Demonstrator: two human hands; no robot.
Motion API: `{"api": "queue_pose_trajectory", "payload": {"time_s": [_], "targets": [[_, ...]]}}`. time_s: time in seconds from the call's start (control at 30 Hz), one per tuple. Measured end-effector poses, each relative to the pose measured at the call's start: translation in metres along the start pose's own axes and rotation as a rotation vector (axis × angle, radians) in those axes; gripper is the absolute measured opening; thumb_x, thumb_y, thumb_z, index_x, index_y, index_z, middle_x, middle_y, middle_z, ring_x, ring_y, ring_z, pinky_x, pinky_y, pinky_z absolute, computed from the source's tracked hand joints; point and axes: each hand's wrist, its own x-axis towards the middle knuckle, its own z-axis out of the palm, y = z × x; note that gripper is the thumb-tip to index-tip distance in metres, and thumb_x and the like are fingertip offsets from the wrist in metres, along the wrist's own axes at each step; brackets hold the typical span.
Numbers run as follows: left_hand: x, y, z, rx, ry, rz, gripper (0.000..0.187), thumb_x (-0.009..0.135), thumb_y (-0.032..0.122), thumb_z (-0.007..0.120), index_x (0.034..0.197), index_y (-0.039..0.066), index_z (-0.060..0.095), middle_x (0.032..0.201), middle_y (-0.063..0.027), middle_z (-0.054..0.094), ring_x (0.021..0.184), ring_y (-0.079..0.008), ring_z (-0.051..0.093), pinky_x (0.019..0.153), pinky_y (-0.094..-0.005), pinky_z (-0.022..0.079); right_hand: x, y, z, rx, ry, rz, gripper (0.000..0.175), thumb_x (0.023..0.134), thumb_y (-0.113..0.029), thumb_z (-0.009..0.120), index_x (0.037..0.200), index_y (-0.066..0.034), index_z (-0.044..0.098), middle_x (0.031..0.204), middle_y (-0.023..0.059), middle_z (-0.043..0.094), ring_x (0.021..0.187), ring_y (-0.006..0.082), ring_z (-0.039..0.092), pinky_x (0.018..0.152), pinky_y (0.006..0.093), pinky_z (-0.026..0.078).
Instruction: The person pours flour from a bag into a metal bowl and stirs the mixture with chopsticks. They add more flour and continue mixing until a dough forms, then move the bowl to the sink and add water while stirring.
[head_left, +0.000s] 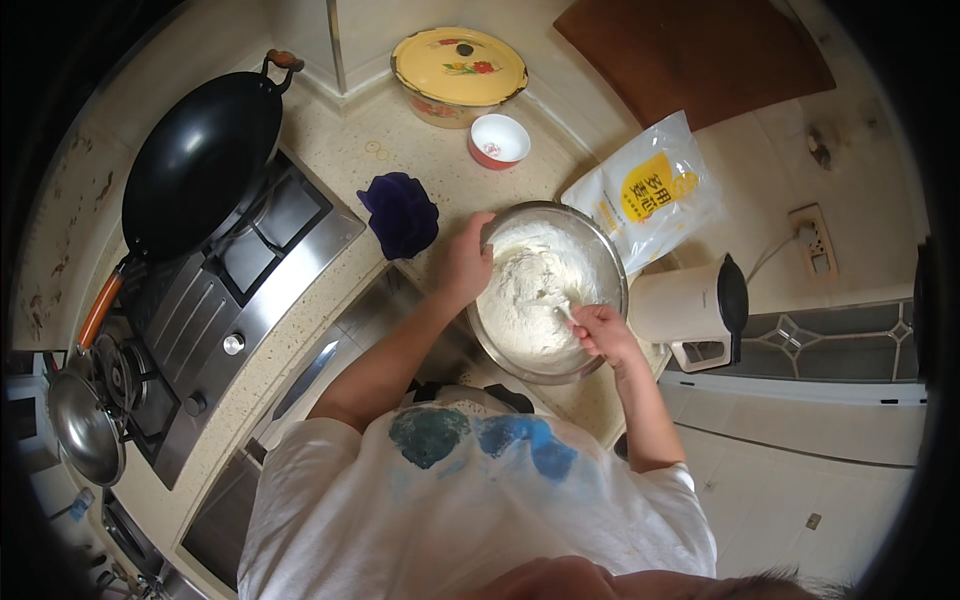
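Observation:
A round stainless steel bowl (620, 300) stands on the countertop in front of me, filled with white flour (525, 315) that looks clumpy in the middle. My left hand (471, 259) grips the bowl's left rim, its thumb at the edge. With my right hand (606, 334) I hold a small white utensil (564, 309), whose end dips into the flour; its exact shape is partly buried. Just behind the bowl to the right lies a plastic flour bag (645, 191) with yellow print. Left of the bowl sits a crumpled dark purple cloth or bag (401, 215).
A cream electric kettle (675, 304) stands close at the bowl's right. Behind are a red-and-white bowl (500, 141) and a lidded yellow enamel pot (459, 67). At left, a black wok (202, 165) rests on the gas stove (255, 281), with a steel pan (86, 427) nearer me.

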Motion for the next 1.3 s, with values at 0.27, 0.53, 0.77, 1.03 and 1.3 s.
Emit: {"api": "queue_pose_trajectory", "payload": {"time_s": [0.27, 0.53, 0.77, 1.03, 1.3], "targets": [[-0.001, 0.0, 0.0, 0.007, 0.033, 0.02, 0.043, 0.079, -0.001, 0.061, 0.12, 0.008, 0.05, 0.112, -0.0169, 0.061, 0.107, -0.0336, 0.058, 0.088, -0.0365, 0.046, -0.005, -0.046, -0.041, -1.116, 0.236, -0.3, 0.021, 0.083, -0.019, 0.064, 0.088, 0.0008, 0.066, 0.082, 0.0211, 0.065, 0.078, 0.0318, 0.064, 0.068, 0.041, 0.048], [-0.001, 0.004, -0.003, -0.036, 0.029, -0.014, 0.043, 0.08, -0.001, 0.061, 0.121, 0.008, 0.05, 0.111, -0.0182, 0.061, 0.106, -0.0356, 0.058, 0.088, -0.0372, 0.046, 0.002, -0.056, 0.006, -1.873, 0.199, 0.11, 0.021, 0.087, -0.013, 0.054, 0.1, -0.0059, 0.07, 0.1, 0.0128, 0.068, 0.099, 0.0249, 0.066, 0.078, 0.0339, 0.053], [-0.001, 0.01, -0.005, -0.055, 0.0, -0.031, 0.044, 0.081, -0.001, 0.061, 0.122, 0.008, 0.049, 0.113, -0.019, 0.06, 0.107, -0.0367, 0.057, 0.088, -0.0377, 0.046, -0.013, -0.031, 0.012, -1.811, 0.035, 0.112, 0.023, 0.087, -0.009, 0.05, 0.1, -0.0019, 0.068, 0.103, 0.0157, 0.066, 0.101, 0.0265, 0.064, 0.079, 0.0338, 0.053], [-0.001, 0.009, -0.004, -0.095, -0.037, -0.071, 0.044, 0.081, -0.002, 0.06, 0.122, 0.008, 0.048, 0.113, -0.0189, 0.06, 0.108, -0.0364, 0.057, 0.089, -0.0377, 0.045, 0.015, -0.012, 0.029, -1.334, -0.328, -0.286, 0.027, 0.091, -0.023, 0.053, 0.085, 0.0018, 0.064, 0.081, 0.0183, 0.065, 0.074, 0.0331, 0.062, 0.065, 0.04, 0.047], [0.003, 0.003, -0.001, -0.001, -0.001, 0.02, 0.042, 0.08, -0.003, 0.06, 0.12, 0.007, 0.05, 0.114, -0.0181, 0.06, 0.109, -0.0354, 0.057, 0.09, -0.0365, 0.045, 0.018, -0.003, 0.029, -0.305, -0.327, 0.222, 0.039, 0.094, -0.038, 0.054, 0.07, -0.0077, 0.049, 0.056, -0.0026, 0.04, 0.043, 0.0047, 0.032, 0.036, 0.0213, 0.023]]}}
